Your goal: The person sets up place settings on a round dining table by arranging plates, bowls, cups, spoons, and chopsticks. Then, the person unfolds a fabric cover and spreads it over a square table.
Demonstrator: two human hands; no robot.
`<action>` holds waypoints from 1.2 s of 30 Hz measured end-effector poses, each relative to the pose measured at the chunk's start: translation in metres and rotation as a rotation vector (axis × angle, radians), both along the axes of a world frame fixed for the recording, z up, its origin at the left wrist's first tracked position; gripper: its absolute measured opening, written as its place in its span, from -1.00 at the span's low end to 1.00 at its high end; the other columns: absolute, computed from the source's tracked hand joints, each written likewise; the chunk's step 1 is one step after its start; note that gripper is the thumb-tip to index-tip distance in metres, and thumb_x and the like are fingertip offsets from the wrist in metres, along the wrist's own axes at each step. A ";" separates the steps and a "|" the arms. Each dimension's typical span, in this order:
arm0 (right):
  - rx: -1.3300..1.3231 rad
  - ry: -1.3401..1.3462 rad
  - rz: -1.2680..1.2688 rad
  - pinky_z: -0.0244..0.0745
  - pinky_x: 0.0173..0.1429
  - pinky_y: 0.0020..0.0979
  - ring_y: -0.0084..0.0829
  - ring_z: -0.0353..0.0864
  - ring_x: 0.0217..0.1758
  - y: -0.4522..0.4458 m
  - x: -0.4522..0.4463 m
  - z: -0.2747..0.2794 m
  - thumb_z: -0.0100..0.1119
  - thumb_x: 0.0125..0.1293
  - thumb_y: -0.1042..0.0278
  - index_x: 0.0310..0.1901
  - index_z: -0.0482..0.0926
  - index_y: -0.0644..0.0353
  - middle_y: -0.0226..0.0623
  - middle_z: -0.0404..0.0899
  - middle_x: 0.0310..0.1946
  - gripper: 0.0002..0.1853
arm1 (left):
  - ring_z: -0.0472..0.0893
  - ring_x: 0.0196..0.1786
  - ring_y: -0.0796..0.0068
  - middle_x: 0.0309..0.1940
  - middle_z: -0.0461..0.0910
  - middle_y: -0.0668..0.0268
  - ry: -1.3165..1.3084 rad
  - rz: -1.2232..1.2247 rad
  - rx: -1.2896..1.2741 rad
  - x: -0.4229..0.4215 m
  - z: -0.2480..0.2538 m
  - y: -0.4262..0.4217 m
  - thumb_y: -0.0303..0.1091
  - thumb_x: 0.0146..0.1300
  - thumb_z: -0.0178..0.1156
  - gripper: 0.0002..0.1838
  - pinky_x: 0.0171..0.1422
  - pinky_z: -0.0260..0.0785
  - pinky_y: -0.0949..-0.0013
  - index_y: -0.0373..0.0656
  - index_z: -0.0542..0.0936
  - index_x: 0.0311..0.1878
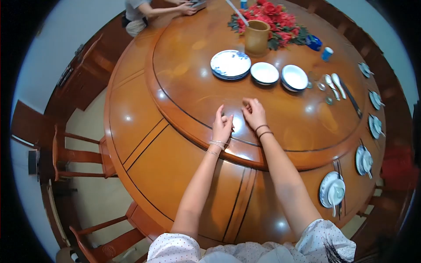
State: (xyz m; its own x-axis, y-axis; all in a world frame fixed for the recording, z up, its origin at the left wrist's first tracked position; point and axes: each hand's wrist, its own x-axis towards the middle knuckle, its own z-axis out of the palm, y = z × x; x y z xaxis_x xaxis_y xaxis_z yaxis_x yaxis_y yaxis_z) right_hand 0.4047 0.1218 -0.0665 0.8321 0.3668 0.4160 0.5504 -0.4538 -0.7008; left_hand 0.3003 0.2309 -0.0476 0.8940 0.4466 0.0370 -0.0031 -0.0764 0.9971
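My left hand [222, 125] is over the near part of the round turntable [193, 116], its index finger stretched out and the other fingers loosely bent. Nothing shows in it. Just to the right, my right hand [255, 114] has its fingers curled together. Whatever they might hold is too blurred to make out. The hands are apart. Beyond them stand a stack of blue-and-white plates [230, 62], a stack of white bowls [265, 72] and another bowl stack [294, 77]. Right of these lie white spoons [335, 85], small glasses [321, 86] and dark chopsticks [351, 101].
A wooden pot [257, 39] stands before red flowers [275, 19], with a blue-and-white can [327, 53] to the right. Place settings [332, 190] line the table's right edge. Wooden chairs [83, 155] are at the left. Another person [144, 12] works at the far left edge.
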 end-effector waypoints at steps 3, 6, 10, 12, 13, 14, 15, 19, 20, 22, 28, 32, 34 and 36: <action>0.052 0.081 0.037 0.45 -0.31 -0.48 -0.42 0.50 -0.43 -0.046 -0.049 0.006 0.19 -0.01 0.47 -0.32 0.54 0.19 -0.25 0.43 -0.44 -0.84 | 0.37 -0.60 0.71 -0.66 0.40 0.43 -0.063 -0.036 0.111 -0.028 -0.012 -0.038 -0.38 0.23 0.03 -0.65 -0.53 0.25 0.62 -0.25 0.31 0.06; 0.135 0.282 0.065 0.46 -0.29 -0.38 -0.33 0.52 -0.40 -0.095 -0.103 0.018 0.19 0.00 0.42 -0.48 0.55 0.21 -0.20 0.45 -0.42 -0.93 | 0.35 -0.58 0.71 -0.64 0.41 0.41 -0.034 -0.056 0.026 -0.082 -0.007 -0.098 -0.38 0.26 -0.01 -0.84 -0.51 0.22 0.59 -0.25 0.44 -0.38; 0.076 0.099 -0.015 0.31 -0.03 -0.31 -0.21 0.39 -0.18 -0.164 -0.173 0.013 0.19 0.01 0.31 -0.44 0.53 0.20 -0.19 0.42 -0.35 -0.85 | 0.34 -0.60 0.67 -0.67 0.39 0.41 0.184 -0.289 -0.132 -0.194 -0.018 -0.183 -0.26 0.30 -0.09 -0.68 -0.50 0.19 0.57 -0.20 0.41 -0.54; 0.006 0.176 -0.009 0.31 -0.04 -0.32 -0.18 0.40 -0.19 -0.207 -0.218 0.018 0.16 0.04 0.30 -0.39 0.49 0.21 -0.19 0.41 -0.33 -0.83 | 0.40 -0.59 0.61 -0.70 0.44 0.34 0.219 -0.401 -0.149 -0.254 -0.020 -0.219 -0.27 0.30 -0.08 -0.61 -0.46 0.26 0.51 -0.25 0.44 -0.63; -0.071 0.248 -0.032 0.32 -0.03 -0.33 -0.21 0.41 -0.17 -0.229 -0.246 0.018 0.15 0.07 0.29 -0.38 0.49 0.20 -0.19 0.43 -0.32 -0.83 | 0.41 -0.60 0.59 -0.71 0.45 0.32 0.293 -0.457 -0.227 -0.284 -0.031 -0.236 -0.25 0.31 -0.09 -0.56 -0.46 0.26 0.51 -0.25 0.43 -0.67; -0.148 0.323 -0.050 0.32 -0.02 -0.34 -0.23 0.42 -0.15 -0.251 -0.274 0.019 0.15 0.10 0.29 -0.37 0.49 0.20 -0.19 0.45 -0.31 -0.83 | 0.41 -0.61 0.58 -0.73 0.45 0.30 0.369 -0.508 -0.307 -0.310 -0.042 -0.249 -0.22 0.31 -0.10 -0.52 -0.46 0.27 0.50 -0.26 0.42 -0.72; -0.127 0.373 -0.053 0.35 -0.07 -0.36 -0.25 0.45 -0.18 -0.271 -0.303 0.023 0.14 0.11 0.28 -0.39 0.49 0.21 -0.19 0.47 -0.33 -0.83 | 0.41 -0.62 0.58 -0.74 0.45 0.29 0.371 -0.564 -0.353 -0.329 -0.043 -0.257 -0.22 0.32 -0.10 -0.50 -0.47 0.27 0.50 -0.26 0.42 -0.73; -0.041 0.615 -0.258 0.40 -0.34 -0.51 -0.48 0.51 -0.45 -0.347 -0.394 0.044 0.18 0.12 0.29 -0.50 0.50 0.24 -0.31 0.53 -0.51 -0.81 | 0.41 -0.63 0.59 -0.73 0.47 0.29 0.430 -0.693 -0.305 -0.326 -0.031 -0.269 -0.17 0.32 -0.12 -0.48 -0.46 0.28 0.51 -0.28 0.46 -0.70; -0.002 0.682 -0.356 0.39 -0.41 -0.55 -0.56 0.49 -0.52 -0.361 -0.410 0.045 0.20 0.11 0.30 -0.54 0.49 0.23 -0.36 0.53 -0.58 -0.80 | 0.41 -0.63 0.59 -0.72 0.47 0.29 0.438 -0.702 -0.227 -0.310 -0.023 -0.267 -0.16 0.32 -0.13 -0.49 -0.46 0.28 0.51 -0.28 0.48 -0.68; 0.047 0.660 -0.492 0.26 -0.55 -0.59 -0.67 0.34 -0.62 -0.393 -0.427 0.042 0.24 0.09 0.27 -0.59 0.45 0.24 -0.42 0.45 -0.68 -0.74 | 0.43 -0.63 0.58 -0.70 0.49 0.30 0.333 -0.664 -0.082 -0.268 -0.019 -0.266 -0.13 0.31 -0.13 -0.54 -0.45 0.30 0.50 -0.28 0.52 -0.56; 0.063 0.506 -0.649 0.33 -0.49 -0.56 -0.60 0.45 -0.60 -0.477 -0.376 0.078 0.15 0.14 0.27 -0.60 0.43 0.27 -0.31 0.50 -0.68 -0.71 | 0.56 -0.52 0.46 -0.61 0.56 0.24 0.200 -0.564 0.184 -0.160 0.025 -0.303 -0.18 0.27 -0.05 -0.69 -0.38 0.34 0.46 -0.28 0.43 -0.20; -0.038 0.434 -0.746 0.44 -0.34 -0.47 -0.43 0.54 -0.42 -0.527 -0.310 0.064 0.13 0.13 0.32 -0.36 0.44 0.27 -0.23 0.53 -0.49 -0.81 | 0.56 -0.56 0.45 -0.57 0.59 0.20 0.176 -0.541 0.179 -0.143 0.025 -0.378 -0.15 0.25 -0.02 -0.58 -0.42 0.34 0.47 -0.28 0.25 0.03; -0.147 0.364 -0.631 0.38 -0.02 -0.30 -0.20 0.48 -0.12 -0.552 -0.274 0.034 0.18 0.03 0.35 -0.15 0.36 0.29 -0.10 0.48 -0.22 -0.65 | 0.55 -0.56 0.48 -0.56 0.59 0.20 0.261 -0.514 0.123 -0.143 0.009 -0.421 -0.14 0.23 0.00 -0.45 -0.49 0.34 0.48 -0.29 0.10 0.13; -0.334 0.362 -0.501 0.28 0.10 -0.26 -0.11 0.34 0.05 -0.559 -0.243 0.021 0.19 0.02 0.30 0.07 0.21 0.35 0.00 0.42 -0.11 -0.41 | 0.50 -0.62 0.54 -0.54 0.55 0.18 0.486 -0.432 0.010 -0.151 0.009 -0.460 -0.14 0.24 0.00 -0.37 -0.65 0.30 0.53 -0.23 -0.04 0.21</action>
State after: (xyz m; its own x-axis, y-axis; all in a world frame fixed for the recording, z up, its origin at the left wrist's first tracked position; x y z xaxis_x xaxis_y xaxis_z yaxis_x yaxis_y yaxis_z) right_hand 0.1619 -0.4376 -0.0457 0.9992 -0.0375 0.0131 -0.0230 -0.8147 -0.5794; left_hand 0.1497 -0.2286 -0.0390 0.9087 0.0446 -0.4150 0.4160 -0.1789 0.8916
